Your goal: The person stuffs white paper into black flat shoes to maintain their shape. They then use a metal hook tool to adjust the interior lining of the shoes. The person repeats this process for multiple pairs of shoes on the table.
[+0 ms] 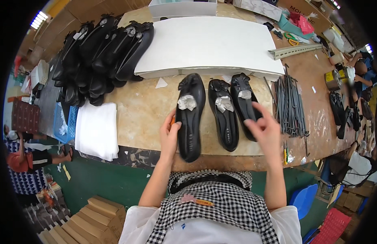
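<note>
My left hand grips the side of a black flat shoe, which has a bow at the toe and crumpled white paper stuffed inside. A bit of something orange shows at my left fingers; its kind is hidden. To the right, two more flats lie side by side with paper in their toes: a middle black shoe and a right black shoe. My right hand, slightly blurred, is beside the right shoe, thumb and forefinger apart over its edge. Whether it touches the shoe I cannot tell.
A heap of black shoes is at the far left, above white sheets and a blue basket. A white paper stack spans the back. Metal rods lie right, near an angled metal bar. Other people sit at both sides.
</note>
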Motion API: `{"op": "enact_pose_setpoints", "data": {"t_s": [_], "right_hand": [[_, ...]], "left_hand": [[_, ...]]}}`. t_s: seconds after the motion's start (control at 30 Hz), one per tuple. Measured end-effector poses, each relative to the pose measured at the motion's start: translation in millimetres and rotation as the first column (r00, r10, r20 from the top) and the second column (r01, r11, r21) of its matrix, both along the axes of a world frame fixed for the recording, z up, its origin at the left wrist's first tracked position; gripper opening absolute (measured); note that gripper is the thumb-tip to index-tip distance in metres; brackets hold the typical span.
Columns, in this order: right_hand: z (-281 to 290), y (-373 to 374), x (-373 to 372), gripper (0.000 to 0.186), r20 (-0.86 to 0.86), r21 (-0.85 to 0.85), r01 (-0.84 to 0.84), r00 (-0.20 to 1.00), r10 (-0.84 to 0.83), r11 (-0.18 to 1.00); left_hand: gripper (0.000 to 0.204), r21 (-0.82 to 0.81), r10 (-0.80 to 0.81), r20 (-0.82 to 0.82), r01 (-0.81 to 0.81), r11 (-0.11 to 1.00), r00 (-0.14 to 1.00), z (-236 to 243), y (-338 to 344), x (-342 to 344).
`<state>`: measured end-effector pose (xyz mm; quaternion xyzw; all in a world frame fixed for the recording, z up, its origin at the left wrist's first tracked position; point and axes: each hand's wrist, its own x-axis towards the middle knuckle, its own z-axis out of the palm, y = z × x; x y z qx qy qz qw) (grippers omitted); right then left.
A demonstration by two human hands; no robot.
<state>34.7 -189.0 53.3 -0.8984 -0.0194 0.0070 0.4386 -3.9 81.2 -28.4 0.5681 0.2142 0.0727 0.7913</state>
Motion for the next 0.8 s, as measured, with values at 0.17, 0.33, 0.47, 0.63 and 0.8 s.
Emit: {"op": "enact_pose_setpoints", "data": {"t_s": [0.17, 0.33, 0.47, 0.63, 0.8], "right_hand": [[20, 62, -31, 0.031, -0.010, 0.154, -0.197, 0.980, 0.201, 0.968], [24, 68, -26, 0.029, -0.085, 0.153, -0.220, 0.968, 0.235, 0.963], [27, 74, -25, 0.026, -0.004, 0.181, -0.190, 0.981, 0.194, 0.965], [9, 90, -14, 0.025, 0.497, -0.036, -0.109, 0.861, 0.112, 0.993], [-15, 93, -33, 0.029, 0.168, -0.098, -0.268, 0.945, 0.282, 0.958]], "left_hand": [[0.052, -0.448, -0.320, -0.184, 0.210, 0.869, 0.929, 13, -12, -4], [0.055, -0.116, -0.169, 0.006, 0.168, 0.979, 0.986, 28, -33, 4], [0.052, -0.010, -0.082, 0.102, 0.083, 0.997, 0.991, 9, -45, -2], [0.070, 0.077, -0.084, 0.297, 0.064, 0.995, 0.951, -13, -68, -16], [0.065, -0.137, -0.105, -0.058, 0.096, 0.986, 0.993, -6, -64, -26]]}}
